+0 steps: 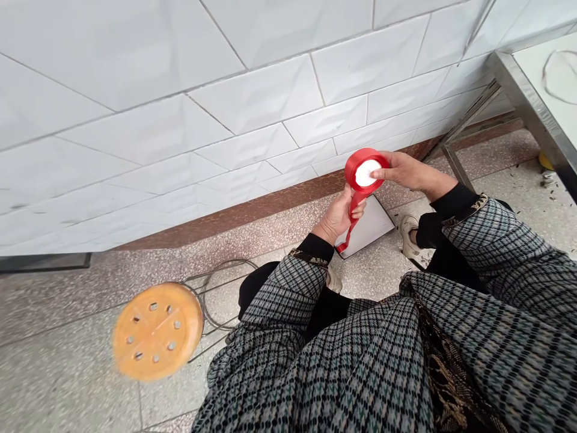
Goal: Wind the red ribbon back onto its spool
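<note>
A roll of red ribbon (358, 161) with a white core is held up in front of the tiled wall. My right hand (403, 172) grips the roll at its right side, thumb over the white core and the other fingers hidden behind. Just below the roll, my left hand (337, 215) is closed around the length of ribbon that comes off it. The loose ribbon end (345, 245) hangs beneath my left hand, in front of a flat whitish panel (372, 225) with a dark edge, down by my shoes.
An orange round stool (157, 331) with holes in its seat stands at the lower left, beside a looped dark cable (211, 282). White wall tiles (270, 96) rise ahead. At the right is a metal-framed table (532, 102) with a thin loop on top.
</note>
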Available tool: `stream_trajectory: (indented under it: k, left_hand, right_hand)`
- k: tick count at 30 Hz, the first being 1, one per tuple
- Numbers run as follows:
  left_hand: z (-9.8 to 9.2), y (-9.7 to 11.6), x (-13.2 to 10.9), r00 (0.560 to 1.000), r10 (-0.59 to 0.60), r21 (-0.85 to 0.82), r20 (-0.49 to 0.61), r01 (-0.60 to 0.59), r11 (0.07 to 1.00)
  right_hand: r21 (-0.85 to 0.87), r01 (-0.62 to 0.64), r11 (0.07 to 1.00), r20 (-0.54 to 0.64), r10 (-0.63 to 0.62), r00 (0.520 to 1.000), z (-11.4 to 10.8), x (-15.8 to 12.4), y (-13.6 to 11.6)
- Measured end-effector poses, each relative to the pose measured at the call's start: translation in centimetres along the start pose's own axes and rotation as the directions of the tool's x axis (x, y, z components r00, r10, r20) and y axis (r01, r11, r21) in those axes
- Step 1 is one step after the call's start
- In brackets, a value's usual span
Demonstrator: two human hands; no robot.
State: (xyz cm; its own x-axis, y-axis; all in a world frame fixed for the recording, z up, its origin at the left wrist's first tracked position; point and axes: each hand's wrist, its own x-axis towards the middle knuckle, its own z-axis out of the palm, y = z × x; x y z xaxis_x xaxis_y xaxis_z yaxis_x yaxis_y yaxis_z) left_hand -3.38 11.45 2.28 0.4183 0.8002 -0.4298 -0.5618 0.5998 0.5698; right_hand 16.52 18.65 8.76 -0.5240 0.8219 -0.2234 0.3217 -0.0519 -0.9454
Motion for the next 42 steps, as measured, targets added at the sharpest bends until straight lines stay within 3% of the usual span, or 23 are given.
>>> stream_trajectory:
  k: [6, 13, 21, 26, 31, 34, 37, 40, 42]
  left_hand:
    - [-1.1, 0.3, 0.4, 1.000, 0.001, 0.211, -0.007, 0.001, 0.978]
    - [-1.2, 0.4, 0.6, 0.985, -0.138, 0.222, -0.101, 0.157, 0.962]
    - [-0.9, 0.5, 0.7, 0.967, -0.211, 0.227, -0.144, 0.240, 0.944]
    - [-1.0, -0.1, 0.8, 0.963, -0.247, 0.279, -0.108, 0.268, 0.922]
    - [-1.0, -1.1, 1.0, 0.954, -0.259, 0.292, -0.147, 0.293, 0.911]
    - [-0.8, -1.1, 1.0, 0.958, -0.248, 0.214, -0.142, 0.274, 0.938]
    - [-0.2, -0.8, 0.6, 0.969, -0.226, 0.075, -0.098, 0.234, 0.969]
    - [0.4, -0.4, 0.2, 0.988, -0.149, -0.069, -0.042, 0.145, 0.987]
    - [0.6, -0.3, 0.1, 0.995, -0.097, -0.119, -0.029, 0.093, 0.989]
  right_hand:
    - [-0.259, -0.017, 0.966, 0.005, 0.019, 1.000, -2.2, -0.4, -0.3]
    - [-0.626, -0.004, 0.780, 0.057, 0.051, 0.997, -2.4, -0.3, 0.4]
    - [-0.794, 0.036, 0.607, 0.125, 0.105, 0.987, -1.8, 0.0, 0.4]
    - [-0.894, 0.105, 0.436, 0.192, 0.161, 0.968, -0.4, -0.3, -0.2]
    - [-0.941, 0.200, 0.273, 0.245, 0.142, 0.959, 1.2, -0.4, 0.0]
    - [-0.920, 0.181, 0.349, 0.223, 0.085, 0.971, 1.0, -0.2, 0.4]
    - [-0.792, 0.109, 0.601, 0.136, 0.000, 0.991, 0.3, 0.2, 0.9]
    - [-0.474, 0.051, 0.879, 0.044, -0.034, 0.998, 0.3, 0.4, 1.4]
    - [-0.234, 0.037, 0.972, 0.025, -0.032, 0.999, 0.8, 0.5, 1.8]
